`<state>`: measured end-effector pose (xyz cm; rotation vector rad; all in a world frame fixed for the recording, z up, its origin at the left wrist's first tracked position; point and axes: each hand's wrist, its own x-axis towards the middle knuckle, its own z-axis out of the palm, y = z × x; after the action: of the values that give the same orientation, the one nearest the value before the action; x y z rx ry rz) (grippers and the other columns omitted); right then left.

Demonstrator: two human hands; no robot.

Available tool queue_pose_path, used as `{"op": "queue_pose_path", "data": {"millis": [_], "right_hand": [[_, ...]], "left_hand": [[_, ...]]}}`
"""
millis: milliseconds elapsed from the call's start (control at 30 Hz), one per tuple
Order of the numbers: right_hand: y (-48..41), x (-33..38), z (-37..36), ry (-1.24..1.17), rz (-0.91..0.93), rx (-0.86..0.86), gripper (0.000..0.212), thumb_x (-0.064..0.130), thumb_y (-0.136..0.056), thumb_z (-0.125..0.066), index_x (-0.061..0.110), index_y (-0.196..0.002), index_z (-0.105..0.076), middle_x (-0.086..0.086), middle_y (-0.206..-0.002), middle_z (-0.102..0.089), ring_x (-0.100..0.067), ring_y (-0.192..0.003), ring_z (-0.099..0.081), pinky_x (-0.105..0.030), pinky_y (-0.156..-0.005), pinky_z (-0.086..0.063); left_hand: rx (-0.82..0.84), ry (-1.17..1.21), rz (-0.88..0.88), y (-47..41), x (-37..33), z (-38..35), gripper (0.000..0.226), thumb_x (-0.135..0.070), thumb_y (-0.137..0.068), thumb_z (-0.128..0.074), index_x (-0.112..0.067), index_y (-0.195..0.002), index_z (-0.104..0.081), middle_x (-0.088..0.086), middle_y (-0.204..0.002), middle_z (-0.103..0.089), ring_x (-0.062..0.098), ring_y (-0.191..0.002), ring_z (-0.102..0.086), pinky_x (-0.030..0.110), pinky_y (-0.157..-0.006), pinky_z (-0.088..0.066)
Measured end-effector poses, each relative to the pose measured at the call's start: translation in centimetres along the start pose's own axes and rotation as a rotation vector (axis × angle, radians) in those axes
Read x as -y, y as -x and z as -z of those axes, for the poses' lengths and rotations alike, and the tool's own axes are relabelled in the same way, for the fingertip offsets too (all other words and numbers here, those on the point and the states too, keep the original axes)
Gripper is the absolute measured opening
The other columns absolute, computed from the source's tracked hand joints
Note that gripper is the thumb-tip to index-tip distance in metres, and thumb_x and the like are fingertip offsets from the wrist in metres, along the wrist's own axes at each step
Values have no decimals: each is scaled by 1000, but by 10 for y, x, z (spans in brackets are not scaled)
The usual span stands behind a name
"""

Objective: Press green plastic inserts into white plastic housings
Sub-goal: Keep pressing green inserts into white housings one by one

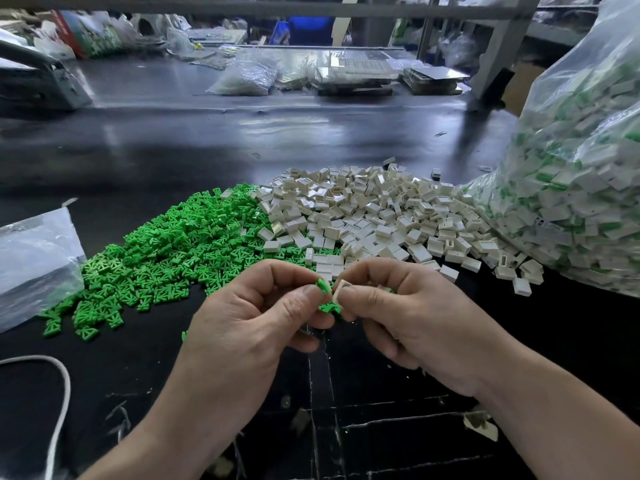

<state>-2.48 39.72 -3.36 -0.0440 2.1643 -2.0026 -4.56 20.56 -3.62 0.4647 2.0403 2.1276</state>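
My left hand [249, 317] pinches a green insert [323, 285] between thumb and forefinger. My right hand [412, 317] grips a small white housing [338, 289] at its fingertips, right beside the insert. The two parts meet between my hands, just above the dark table. Behind my hands lies a heap of loose green inserts [166, 251] on the left. A heap of white housings [381, 213] lies on the right, touching the green one. A few green inserts [329, 308] lie under my fingers.
A large clear bag of assembled white-and-green parts [571, 188] stands at the right. A flat clear bag [31, 261] lies at the left, with a white cord [62, 393] below it. Bags, trays and clutter [332, 74] line the far side of the dark table [207, 140].
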Motion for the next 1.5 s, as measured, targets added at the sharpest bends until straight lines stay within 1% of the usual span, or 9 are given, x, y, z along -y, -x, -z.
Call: {"op": "queue_pose_path", "data": {"millis": [233,367,500,800,1067,1167,1267,1400,1500], "right_hand": [[-1,2,-4,-548,-121,155,5,12,-84,-63,12,-80,-66,-4,-69,-53,-6,-38,-41,-16,-31,-28],[-3,0,-4,-655,-143,215,11,9,-86,-56,12,-78,-63,-2,-68,-55,-4,-37,-43,-15,-30,-30],[-2,-1,-5,-676,-146,233,8,9,-85,-58,12,-80,-64,-4,-71,-59,-5,-37,-46,-15,-30,-31],[1,2,-15,-354,-112,98,12,27,-81,-67,17,-74,-64,-6,-68,-56,-9,-37,-43,-16,-34,-24],[2,1,-21,-163,-18,-21,29,27,-98,-59,13,-74,-67,-5,-66,-55,-11,-39,-42,-17,-34,-27],[3,-2,-21,-126,12,-48,34,30,-96,-61,-1,-84,-62,-8,-68,-55,-12,-41,-43,-18,-33,-28],[3,-2,-21,-124,41,-48,40,34,-97,-63,-3,-83,-59,-13,-71,-53,-13,-42,-42,-19,-34,-29],[3,-4,-19,-64,84,-56,41,43,-93,-63,5,-77,-62,-15,-65,-52,-14,-42,-42,-21,-35,-30],[4,-5,-19,51,138,-71,31,44,-93,-62,16,-79,-70,-3,-62,-54,-11,-44,-46,-16,-38,-35]], "left_hand": [[-16,119,68,-3,-3,0,37,-30,-59,-74,-24,-95,-77,13,-82,-72,23,-72,-71,24,-57,-55],[-32,109,57,-5,-4,3,31,-32,-56,-75,-20,-85,-75,15,-80,-73,29,-70,-73,27,-54,-56],[-22,69,42,-5,-5,6,33,-30,-61,-73,-27,-93,-75,13,-82,-73,29,-74,-73,27,-56,-57],[-87,-251,-16,0,-2,8,21,-47,-69,-69,-32,-83,-70,-2,-72,-70,9,-64,-68,18,-57,-54],[-29,193,157,-4,2,7,10,-22,-74,-80,-18,-79,-72,10,-75,-67,21,-63,-64,27,-53,-52],[-36,178,126,-4,3,6,14,-23,-73,-74,-18,-87,-74,10,-76,-68,21,-65,-65,26,-54,-52],[-52,125,87,-3,5,4,19,-27,-71,-71,-18,-87,-74,11,-78,-70,22,-67,-68,26,-55,-53],[-71,40,31,-2,9,4,14,-30,-76,-73,-21,-87,-73,10,-79,-72,22,-70,-70,26,-57,-55],[-84,-2,-15,-1,11,3,12,-32,-79,-72,-23,-87,-73,8,-78,-72,21,-70,-71,26,-57,-55]]}}
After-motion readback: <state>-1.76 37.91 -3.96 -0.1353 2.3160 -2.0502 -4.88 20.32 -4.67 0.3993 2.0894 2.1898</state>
